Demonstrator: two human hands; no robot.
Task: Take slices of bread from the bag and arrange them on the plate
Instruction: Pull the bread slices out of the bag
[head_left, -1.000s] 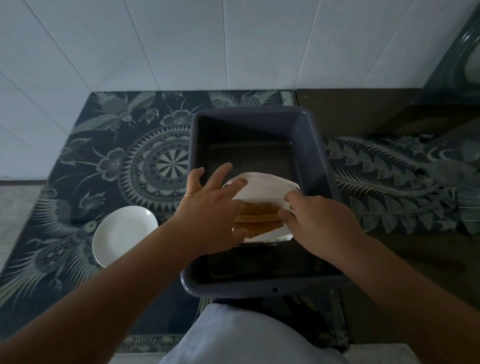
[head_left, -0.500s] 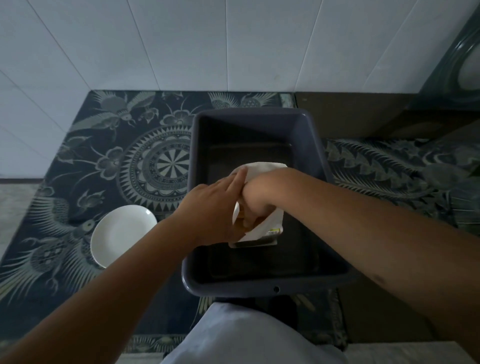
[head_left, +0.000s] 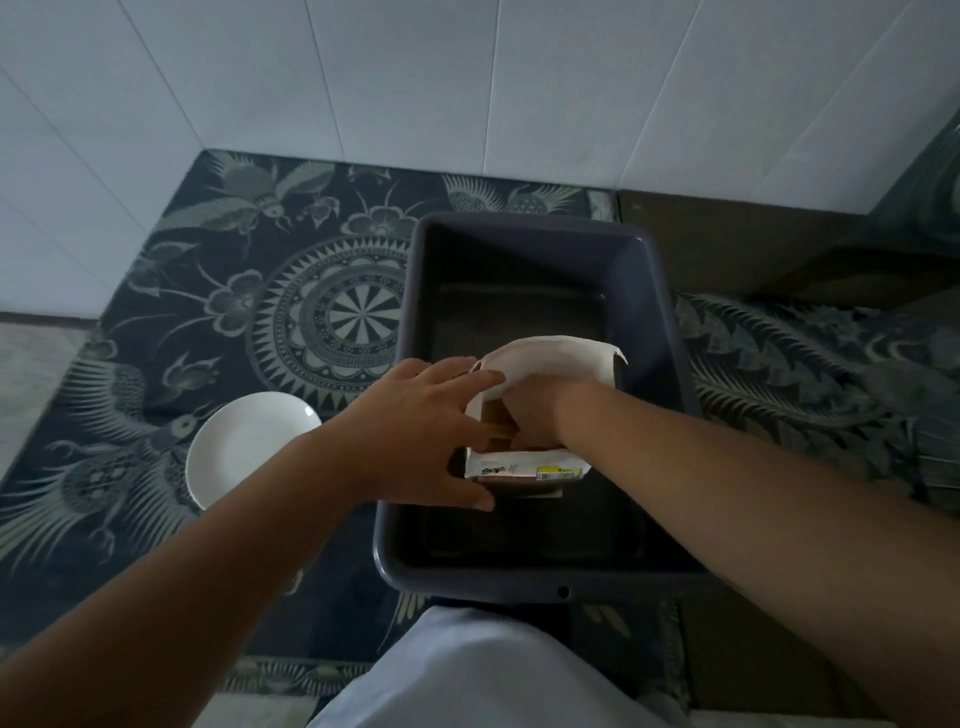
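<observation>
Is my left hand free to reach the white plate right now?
Probably yes: the plate lies bare beside the tub, nothing between, though the left hand would have to let go of the bag.

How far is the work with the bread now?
Nothing is plated yet: the white plate on the patterned cloth holds no slice. In hand: the left hand steadies the open bread bag inside the dark tray, and the right hand reaches into it. Left: lifting slices out and arranging them.
</observation>
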